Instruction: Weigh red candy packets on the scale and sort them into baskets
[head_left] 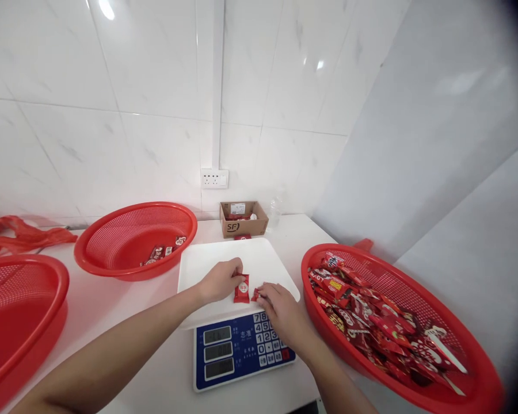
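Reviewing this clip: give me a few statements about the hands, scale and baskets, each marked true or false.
1. Both hands rest on the scale's white tray. True.
2. The left hand touches a red packet. True.
3. The right basket holds only a few packets. False: it is piled with red packets.
4. The far basket is piled full. False: only a few packets lie in it.
5. The right hand holds a cardboard box. False: the box stands by the wall; that hand touches a small red packet.
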`<act>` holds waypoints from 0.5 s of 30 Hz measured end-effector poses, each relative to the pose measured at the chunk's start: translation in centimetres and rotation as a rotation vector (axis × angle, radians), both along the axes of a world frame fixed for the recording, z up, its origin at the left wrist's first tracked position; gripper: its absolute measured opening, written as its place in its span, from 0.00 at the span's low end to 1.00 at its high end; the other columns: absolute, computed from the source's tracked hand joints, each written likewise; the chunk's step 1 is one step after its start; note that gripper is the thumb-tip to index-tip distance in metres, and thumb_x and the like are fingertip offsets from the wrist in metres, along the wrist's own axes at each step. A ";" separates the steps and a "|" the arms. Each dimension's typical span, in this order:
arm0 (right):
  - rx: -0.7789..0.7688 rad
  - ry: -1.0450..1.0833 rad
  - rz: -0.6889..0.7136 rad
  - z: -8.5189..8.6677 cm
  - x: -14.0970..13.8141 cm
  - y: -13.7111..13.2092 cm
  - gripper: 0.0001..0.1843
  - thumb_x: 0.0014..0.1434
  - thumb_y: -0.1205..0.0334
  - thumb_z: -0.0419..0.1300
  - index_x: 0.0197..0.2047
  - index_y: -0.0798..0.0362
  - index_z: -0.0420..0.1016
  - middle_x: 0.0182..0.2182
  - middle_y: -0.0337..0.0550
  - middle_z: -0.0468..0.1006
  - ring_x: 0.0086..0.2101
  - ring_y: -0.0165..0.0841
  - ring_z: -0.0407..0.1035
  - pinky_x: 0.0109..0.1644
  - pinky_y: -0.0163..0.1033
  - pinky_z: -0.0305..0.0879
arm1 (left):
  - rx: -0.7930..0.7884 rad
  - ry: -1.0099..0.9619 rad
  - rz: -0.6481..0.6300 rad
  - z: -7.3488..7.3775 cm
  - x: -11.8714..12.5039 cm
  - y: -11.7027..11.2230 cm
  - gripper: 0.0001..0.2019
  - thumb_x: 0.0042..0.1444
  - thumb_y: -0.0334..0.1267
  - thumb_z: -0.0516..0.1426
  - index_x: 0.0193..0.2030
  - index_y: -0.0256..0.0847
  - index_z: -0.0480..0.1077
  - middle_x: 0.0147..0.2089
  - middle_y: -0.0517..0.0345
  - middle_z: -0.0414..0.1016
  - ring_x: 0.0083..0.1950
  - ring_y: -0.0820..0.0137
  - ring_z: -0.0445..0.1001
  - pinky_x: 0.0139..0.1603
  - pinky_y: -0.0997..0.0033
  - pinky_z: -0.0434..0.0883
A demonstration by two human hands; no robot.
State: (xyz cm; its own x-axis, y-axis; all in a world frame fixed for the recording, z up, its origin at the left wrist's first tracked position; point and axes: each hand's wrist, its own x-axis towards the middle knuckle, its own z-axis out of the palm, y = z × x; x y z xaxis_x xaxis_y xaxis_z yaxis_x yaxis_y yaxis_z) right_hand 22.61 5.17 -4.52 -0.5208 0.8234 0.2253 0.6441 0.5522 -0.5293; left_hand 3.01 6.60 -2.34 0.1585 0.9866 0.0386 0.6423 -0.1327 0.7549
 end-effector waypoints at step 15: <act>0.102 0.329 0.117 1.3 -3.2 -1.8 0.11 0.61 0.61 0.51 0.47 0.51 0.66 0.49 0.48 0.72 0.49 0.36 0.67 0.51 0.42 0.66 | -0.409 -1.126 0.096 1.5 1.3 -6.3 0.15 0.54 0.48 0.57 0.35 0.42 0.57 0.36 0.61 0.69 0.34 0.74 0.72 0.41 0.66 0.72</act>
